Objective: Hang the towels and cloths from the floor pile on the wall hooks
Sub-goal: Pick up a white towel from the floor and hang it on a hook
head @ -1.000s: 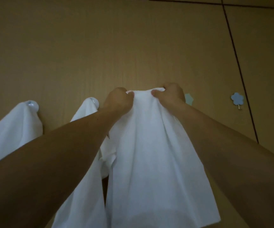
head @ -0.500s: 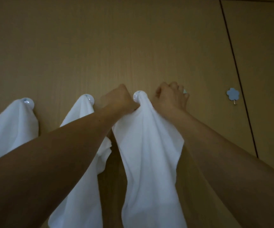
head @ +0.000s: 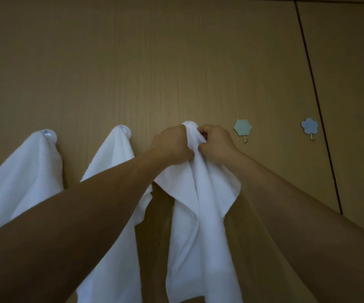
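— White towel, where?
— Draped on third hook; left hand and right hand now pinch it bunched just beneath, closer together than before.
— Remainder?
— Hanging left: first towel, second towel; right: teal hook, newly uncovered, blue hook.
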Demonstrator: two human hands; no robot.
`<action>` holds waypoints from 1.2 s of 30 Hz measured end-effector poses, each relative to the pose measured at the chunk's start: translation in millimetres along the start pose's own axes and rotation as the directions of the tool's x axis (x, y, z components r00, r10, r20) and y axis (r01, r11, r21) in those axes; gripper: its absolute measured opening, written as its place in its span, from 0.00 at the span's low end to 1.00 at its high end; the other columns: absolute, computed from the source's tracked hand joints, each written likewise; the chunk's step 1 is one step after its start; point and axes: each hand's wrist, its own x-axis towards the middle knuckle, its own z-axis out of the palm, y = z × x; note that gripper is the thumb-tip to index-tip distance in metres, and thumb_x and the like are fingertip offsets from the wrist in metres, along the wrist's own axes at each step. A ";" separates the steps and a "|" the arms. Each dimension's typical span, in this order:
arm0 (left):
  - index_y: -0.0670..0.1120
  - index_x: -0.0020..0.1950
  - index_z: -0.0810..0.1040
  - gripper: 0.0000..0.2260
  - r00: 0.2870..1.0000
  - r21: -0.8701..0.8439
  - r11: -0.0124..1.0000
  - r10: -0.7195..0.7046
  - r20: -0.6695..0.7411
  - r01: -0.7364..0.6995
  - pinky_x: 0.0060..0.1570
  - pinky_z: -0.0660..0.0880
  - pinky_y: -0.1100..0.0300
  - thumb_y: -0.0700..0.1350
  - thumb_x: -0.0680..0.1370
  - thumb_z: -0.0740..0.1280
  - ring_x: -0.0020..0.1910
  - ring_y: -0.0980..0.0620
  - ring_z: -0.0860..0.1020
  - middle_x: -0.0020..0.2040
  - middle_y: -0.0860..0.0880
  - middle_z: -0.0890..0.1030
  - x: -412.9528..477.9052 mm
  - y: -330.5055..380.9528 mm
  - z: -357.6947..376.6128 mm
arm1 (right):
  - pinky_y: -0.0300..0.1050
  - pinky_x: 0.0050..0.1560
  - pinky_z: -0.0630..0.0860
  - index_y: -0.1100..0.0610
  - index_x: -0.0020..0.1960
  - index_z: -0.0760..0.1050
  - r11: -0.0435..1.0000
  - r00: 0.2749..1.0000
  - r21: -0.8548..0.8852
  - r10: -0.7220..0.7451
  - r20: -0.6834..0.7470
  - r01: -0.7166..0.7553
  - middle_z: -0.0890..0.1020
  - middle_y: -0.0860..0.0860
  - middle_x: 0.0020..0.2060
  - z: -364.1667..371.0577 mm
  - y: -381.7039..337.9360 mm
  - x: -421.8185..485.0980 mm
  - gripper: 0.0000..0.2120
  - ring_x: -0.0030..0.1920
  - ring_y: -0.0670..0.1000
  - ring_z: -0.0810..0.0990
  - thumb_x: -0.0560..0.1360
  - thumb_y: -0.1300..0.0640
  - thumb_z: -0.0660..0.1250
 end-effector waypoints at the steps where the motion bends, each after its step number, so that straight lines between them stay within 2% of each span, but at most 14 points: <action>1: 0.41 0.53 0.77 0.10 0.999 -0.042 0.999 -0.029 0.021 0.030 0.40 0.67 0.61 0.45 0.76 0.66 0.45 0.51 0.74 0.48 0.47 0.78 -1.0 1.8 -2.2 | 0.43 0.48 0.73 0.59 0.58 0.77 1.000 1.000 0.017 0.023 -0.006 -0.023 0.82 0.55 0.52 1.0 -1.4 0.2 0.15 0.51 0.55 0.79 0.71 0.64 0.67; 3: 0.39 0.47 0.77 0.07 0.987 -0.259 0.954 -0.136 0.084 0.153 0.32 0.65 0.63 0.42 0.78 0.63 0.43 0.51 0.74 0.41 0.49 0.75 -4.9 2.2 -3.9 | 0.43 0.47 0.74 0.58 0.56 0.77 0.992 0.996 0.092 0.085 -0.002 -0.085 0.81 0.53 0.50 1.7 -3.8 0.0 0.13 0.50 0.53 0.79 0.72 0.62 0.67; 5: 0.38 0.48 0.77 0.08 0.939 -0.525 0.778 -0.293 0.182 0.345 0.33 0.67 0.61 0.42 0.78 0.61 0.39 0.50 0.74 0.39 0.48 0.75 -8.0 3.2 -3.5 | 0.45 0.47 0.76 0.57 0.55 0.78 0.951 0.982 0.246 0.186 0.025 -0.187 0.82 0.52 0.49 0.7 -2.4 0.1 0.12 0.48 0.52 0.80 0.71 0.62 0.66; 7: 0.39 0.55 0.77 0.10 0.866 -0.606 0.624 -0.419 0.274 0.493 0.37 0.70 0.59 0.42 0.78 0.61 0.40 0.48 0.76 0.43 0.46 0.77 -12.3 5.1 -1.4 | 0.44 0.42 0.76 0.56 0.48 0.78 0.883 0.961 0.381 0.266 0.072 -0.273 0.82 0.52 0.44 1.9 -0.1 -4.3 0.08 0.43 0.51 0.79 0.70 0.61 0.65; 9: 0.38 0.58 0.76 0.11 0.822 -0.627 0.542 -0.460 0.337 0.560 0.38 0.71 0.58 0.41 0.78 0.61 0.41 0.48 0.76 0.44 0.45 0.77 -15.6 5.5 5.3 | 0.44 0.40 0.73 0.55 0.41 0.75 0.869 0.954 0.394 0.283 0.098 -0.299 0.80 0.50 0.39 7.7 -1.0 -10.9 0.01 0.40 0.50 0.77 0.70 0.58 0.67; 12: 0.37 0.55 0.76 0.09 0.873 -0.616 0.626 -0.420 0.249 0.478 0.37 0.70 0.61 0.42 0.80 0.61 0.42 0.49 0.75 0.43 0.47 0.75 -20.7 4.5 20.4 | 0.47 0.45 0.72 0.54 0.42 0.71 0.956 0.982 0.226 0.175 0.068 -0.186 0.78 0.52 0.41 19.4 -3.9 -16.8 0.04 0.42 0.51 0.74 0.76 0.58 0.64; 14: 0.40 0.46 0.75 0.05 0.931 -0.613 0.713 -0.346 0.114 0.339 0.34 0.68 0.66 0.41 0.79 0.63 0.43 0.50 0.74 0.39 0.50 0.74 -28.5 4.4 29.9 | 0.40 0.45 0.70 0.62 0.47 0.73 0.951 0.985 0.259 0.156 0.071 -0.169 0.76 0.61 0.42 23.3 -3.7 -22.7 0.05 0.41 0.52 0.70 0.79 0.66 0.59; 18: 0.45 0.54 0.71 0.08 0.933 -0.580 0.781 -0.347 -0.093 0.233 0.33 0.65 0.66 0.42 0.76 0.65 0.39 0.56 0.74 0.44 0.52 0.74 -55.3 0.4 43.8 | 0.37 0.36 0.68 0.58 0.60 0.70 0.969 0.985 0.203 0.156 -0.079 -0.137 0.75 0.48 0.45 27.7 10.3 -57.0 0.11 0.41 0.46 0.74 0.79 0.59 0.59; 21: 0.39 0.58 0.75 0.11 0.947 -0.568 0.788 -0.318 -0.042 0.239 0.42 0.69 0.63 0.44 0.78 0.64 0.49 0.49 0.78 0.51 0.46 0.79 -72.6 -2.5 56.3 | 0.42 0.43 0.73 0.56 0.62 0.69 0.961 0.982 0.211 0.186 -0.008 -0.181 0.77 0.48 0.49 35.1 19.8 -80.4 0.15 0.47 0.49 0.78 0.78 0.52 0.64; 26: 0.39 0.63 0.73 0.15 0.964 -0.594 0.775 -0.265 0.004 0.216 0.36 0.66 0.75 0.40 0.78 0.65 0.51 0.53 0.74 0.53 0.47 0.77 -82.5 3.3 58.1 | 0.48 0.51 0.77 0.56 0.60 0.72 0.942 0.961 0.191 0.269 0.070 -0.277 0.80 0.51 0.51 31.7 32.5 -94.0 0.17 0.51 0.52 0.79 0.74 0.51 0.68; 29: 0.39 0.66 0.70 0.19 0.967 -0.580 0.783 -0.255 0.030 0.225 0.42 0.66 0.70 0.42 0.77 0.67 0.53 0.53 0.73 0.55 0.50 0.74 -85.1 6.5 53.3 | 0.48 0.53 0.78 0.57 0.61 0.73 0.932 0.957 0.225 0.258 0.134 -0.283 0.80 0.52 0.52 26.4 34.1 -99.2 0.17 0.52 0.52 0.80 0.75 0.51 0.66; 32: 0.38 0.66 0.69 0.19 0.960 -0.577 0.806 -0.249 -0.130 0.130 0.49 0.70 0.62 0.44 0.77 0.66 0.56 0.50 0.75 0.58 0.47 0.75 -92.8 17.8 47.9 | 0.47 0.47 0.76 0.57 0.61 0.72 0.901 0.941 0.273 0.315 0.123 -0.337 0.80 0.52 0.52 23.6 27.8 -104.0 0.21 0.51 0.52 0.79 0.78 0.43 0.60; 34: 0.40 0.72 0.63 0.25 0.947 -0.505 0.853 -0.258 -0.192 0.131 0.60 0.70 0.54 0.48 0.78 0.63 0.63 0.47 0.71 0.66 0.44 0.70 -97.0 25.0 45.2 | 0.45 0.46 0.72 0.54 0.65 0.70 0.879 0.935 0.323 0.348 0.069 -0.351 0.77 0.47 0.53 20.7 21.5 -105.4 0.24 0.51 0.50 0.77 0.78 0.38 0.55; 36: 0.42 0.77 0.53 0.30 0.957 -0.392 0.912 -0.213 -0.195 0.123 0.70 0.63 0.50 0.50 0.79 0.60 0.72 0.45 0.63 0.74 0.42 0.61 -101.1 27.9 43.9 | 0.44 0.49 0.71 0.52 0.70 0.66 0.889 0.943 0.326 0.331 0.028 -0.322 0.74 0.44 0.56 17.3 16.1 -107.3 0.27 0.53 0.48 0.76 0.78 0.37 0.54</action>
